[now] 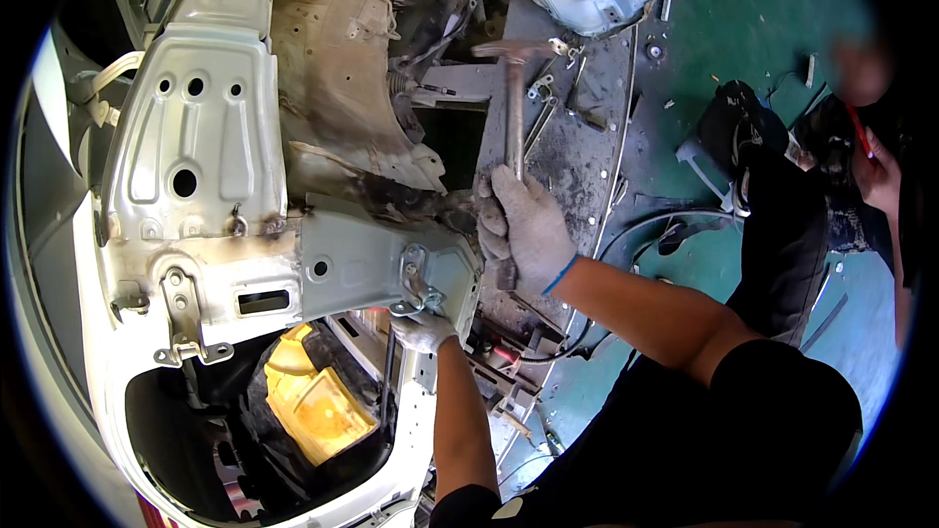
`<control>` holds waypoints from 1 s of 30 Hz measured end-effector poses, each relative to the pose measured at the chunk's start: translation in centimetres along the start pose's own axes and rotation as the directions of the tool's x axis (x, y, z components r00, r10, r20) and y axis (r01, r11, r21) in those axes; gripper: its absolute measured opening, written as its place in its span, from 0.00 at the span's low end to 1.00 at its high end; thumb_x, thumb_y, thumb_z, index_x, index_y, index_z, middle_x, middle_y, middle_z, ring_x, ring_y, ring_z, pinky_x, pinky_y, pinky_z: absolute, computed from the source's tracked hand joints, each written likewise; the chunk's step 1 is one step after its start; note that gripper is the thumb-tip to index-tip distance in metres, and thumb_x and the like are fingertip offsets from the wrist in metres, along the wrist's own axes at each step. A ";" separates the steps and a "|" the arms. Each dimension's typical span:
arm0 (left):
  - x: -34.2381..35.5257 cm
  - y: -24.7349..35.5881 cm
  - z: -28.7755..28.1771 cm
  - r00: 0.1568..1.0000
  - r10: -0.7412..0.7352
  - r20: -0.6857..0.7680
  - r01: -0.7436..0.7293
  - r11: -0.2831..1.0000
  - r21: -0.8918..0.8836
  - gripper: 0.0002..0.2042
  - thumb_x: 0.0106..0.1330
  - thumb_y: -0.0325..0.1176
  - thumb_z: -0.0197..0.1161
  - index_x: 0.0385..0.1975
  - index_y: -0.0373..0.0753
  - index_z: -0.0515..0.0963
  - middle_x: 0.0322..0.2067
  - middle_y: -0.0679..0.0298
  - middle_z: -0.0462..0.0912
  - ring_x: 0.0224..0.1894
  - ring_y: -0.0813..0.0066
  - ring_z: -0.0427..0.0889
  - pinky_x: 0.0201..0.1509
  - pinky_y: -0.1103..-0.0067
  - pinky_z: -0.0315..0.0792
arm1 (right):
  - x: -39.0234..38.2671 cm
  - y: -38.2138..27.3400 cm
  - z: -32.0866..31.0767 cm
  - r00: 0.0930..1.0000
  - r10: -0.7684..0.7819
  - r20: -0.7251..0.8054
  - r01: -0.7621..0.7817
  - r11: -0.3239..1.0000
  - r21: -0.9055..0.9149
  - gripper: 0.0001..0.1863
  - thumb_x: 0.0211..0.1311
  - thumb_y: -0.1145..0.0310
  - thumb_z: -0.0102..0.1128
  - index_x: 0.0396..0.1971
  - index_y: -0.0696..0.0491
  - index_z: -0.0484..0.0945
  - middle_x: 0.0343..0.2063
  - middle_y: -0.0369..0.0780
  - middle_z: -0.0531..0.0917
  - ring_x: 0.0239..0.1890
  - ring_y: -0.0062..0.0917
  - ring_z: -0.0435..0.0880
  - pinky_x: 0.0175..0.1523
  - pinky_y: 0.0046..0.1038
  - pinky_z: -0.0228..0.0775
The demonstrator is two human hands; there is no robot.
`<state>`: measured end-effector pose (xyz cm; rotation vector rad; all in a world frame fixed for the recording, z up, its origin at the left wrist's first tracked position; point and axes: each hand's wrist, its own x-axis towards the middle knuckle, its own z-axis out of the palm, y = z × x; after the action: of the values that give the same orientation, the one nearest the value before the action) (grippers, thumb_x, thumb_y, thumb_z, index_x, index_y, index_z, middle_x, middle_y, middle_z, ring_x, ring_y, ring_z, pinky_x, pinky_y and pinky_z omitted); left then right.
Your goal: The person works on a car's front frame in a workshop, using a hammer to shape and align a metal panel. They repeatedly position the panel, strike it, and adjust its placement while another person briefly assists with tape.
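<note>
Right hand (pixel 528 230) clamps the hammer (pixel 515 112) low down; left hand (pixel 423 331), grip hard to tell, sits by the bracket (pixel 416 279): keep it clear of swings.

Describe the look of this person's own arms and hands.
The right hand wears a pale grey fabric glove with a thin blue edge at the wrist. The left hand wears a whitish glove. Both forearms are bare, below short, plain black sleeves.
</note>
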<state>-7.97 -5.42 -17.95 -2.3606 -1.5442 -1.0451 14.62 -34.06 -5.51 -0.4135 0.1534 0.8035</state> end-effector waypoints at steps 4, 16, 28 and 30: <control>0.0 0.3 -0.2 0.998 0.055 -0.030 -0.054 0.998 0.032 0.35 0.75 0.63 0.50 0.56 0.31 0.79 0.45 0.40 0.83 0.50 0.35 0.80 0.56 0.47 0.72 | -1.2 2.2 0.5 0.906 0.329 0.266 -0.214 0.898 -0.384 0.16 0.82 0.52 0.51 0.42 0.51 0.71 0.22 0.34 0.73 0.15 0.18 0.69 0.20 0.28 0.64; -0.3 0.5 -0.4 0.999 0.042 -0.035 -0.044 0.997 -0.063 0.40 0.71 0.69 0.52 0.58 0.30 0.79 0.48 0.38 0.83 0.51 0.34 0.81 0.57 0.49 0.73 | -2.2 0.2 1.8 0.960 0.221 0.175 -0.163 0.942 -0.293 0.16 0.80 0.54 0.54 0.40 0.52 0.70 0.19 0.32 0.70 0.16 0.19 0.68 0.20 0.27 0.64; 0.0 -0.2 0.6 0.995 0.062 -0.081 -0.057 0.997 0.061 0.30 0.74 0.57 0.52 0.52 0.30 0.78 0.44 0.41 0.82 0.47 0.36 0.80 0.53 0.48 0.71 | -1.4 0.8 3.3 0.955 0.237 0.176 -0.182 0.942 -0.280 0.14 0.79 0.57 0.52 0.35 0.51 0.69 0.17 0.32 0.70 0.13 0.19 0.69 0.18 0.29 0.64; 0.1 -0.1 0.5 0.997 0.027 -0.069 -0.025 0.999 0.026 0.30 0.74 0.57 0.52 0.52 0.29 0.78 0.43 0.41 0.82 0.47 0.36 0.80 0.53 0.48 0.71 | -1.3 1.2 3.4 0.930 0.261 0.261 -0.145 0.908 -0.392 0.14 0.79 0.57 0.53 0.34 0.52 0.69 0.17 0.32 0.71 0.13 0.19 0.69 0.17 0.29 0.64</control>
<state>-7.82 -5.09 -18.30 -2.2962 -1.4905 -1.0831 12.79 -32.78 -2.40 -0.6260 -0.2562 1.1015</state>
